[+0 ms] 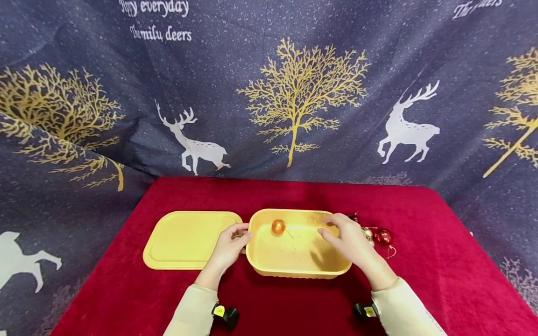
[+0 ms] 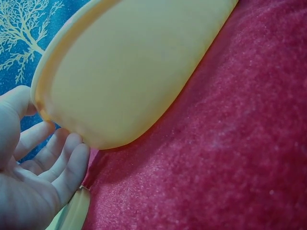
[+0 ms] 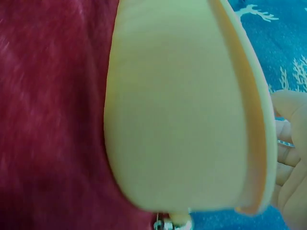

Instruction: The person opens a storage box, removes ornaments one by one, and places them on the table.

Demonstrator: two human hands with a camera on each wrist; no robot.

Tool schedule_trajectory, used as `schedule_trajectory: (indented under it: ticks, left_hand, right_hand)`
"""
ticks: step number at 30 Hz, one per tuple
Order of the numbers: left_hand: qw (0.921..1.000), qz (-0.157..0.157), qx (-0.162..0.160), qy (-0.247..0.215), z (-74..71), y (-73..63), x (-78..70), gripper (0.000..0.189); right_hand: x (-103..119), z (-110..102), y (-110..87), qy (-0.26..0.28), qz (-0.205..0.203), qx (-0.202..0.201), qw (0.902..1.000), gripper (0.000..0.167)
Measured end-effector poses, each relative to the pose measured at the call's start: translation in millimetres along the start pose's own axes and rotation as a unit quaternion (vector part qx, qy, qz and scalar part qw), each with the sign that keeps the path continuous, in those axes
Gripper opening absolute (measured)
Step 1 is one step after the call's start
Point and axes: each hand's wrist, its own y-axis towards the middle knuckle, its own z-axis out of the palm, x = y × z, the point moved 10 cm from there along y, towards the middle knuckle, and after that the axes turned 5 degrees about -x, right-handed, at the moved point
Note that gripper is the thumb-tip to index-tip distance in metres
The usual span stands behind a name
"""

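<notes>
A yellow rectangular box stands on the table with its open top up. Inside it, toward the back left, lies a shiny orange Christmas ball with a thin string loop. My left hand is at the box's left end; in the left wrist view its fingertips touch the outer wall below the rim. Over the right part of the box hovers my right hand, thumb and fingers spread apart and nothing between them. The right wrist view shows that hand partly hidden behind the box wall.
A flat yellow lid lies left of the box. Right of the box are a red Christmas ball, a gold one and a dark red one, partly behind my right hand. Red cloth covers the table; a printed curtain hangs behind.
</notes>
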Motion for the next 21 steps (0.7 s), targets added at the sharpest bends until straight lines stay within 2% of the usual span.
schedule_trajectory:
  ticks: [6,14,21]
  left_hand:
    - [1.0,0.001,0.003,-0.002,0.1,0.1,-0.4,0.034]
    - [1.0,0.003,0.004,-0.002,0.2,-0.2,-1.0,0.033]
    - [1.0,0.005,0.003,0.001,0.2,-0.3,-1.1,0.033]
  right_hand:
    - [11.6,17.1,6.8,0.02,0.002,0.035,0.9992,0.028]
    - [29.2,34.0,14.5,0.026,-0.021,0.051,0.9982,0.032]
    - [39.7,50.9,15.0,0.038,-0.013,0.091,0.9951,0.034]
